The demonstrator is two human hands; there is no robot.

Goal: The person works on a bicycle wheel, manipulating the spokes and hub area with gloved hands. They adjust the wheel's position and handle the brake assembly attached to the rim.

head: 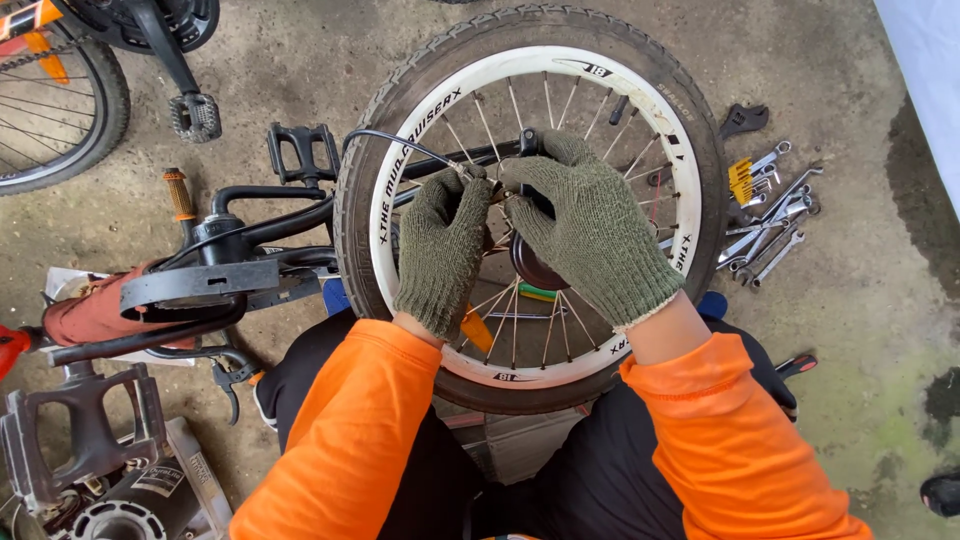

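A small bicycle wheel [390,160] with a black tyre, white rim and thin spokes stands upright between my knees. Both hands wear green knitted gloves and meet over its hub. My left hand [442,248] is closed, pinching the end of a thin black cable [395,137] that arcs in from the left. My right hand [592,228] covers the dark hub [535,268] and grips something there; what the fingers hold is hidden. Orange sleeves cover both of my forearms.
Several spanners [770,215] and an adjustable wrench [744,119] lie on the concrete floor to the right. A black bike frame with pedals [300,148] lies to the left, another wheel [60,100] at top left, loose pedals and parts [85,430] at bottom left.
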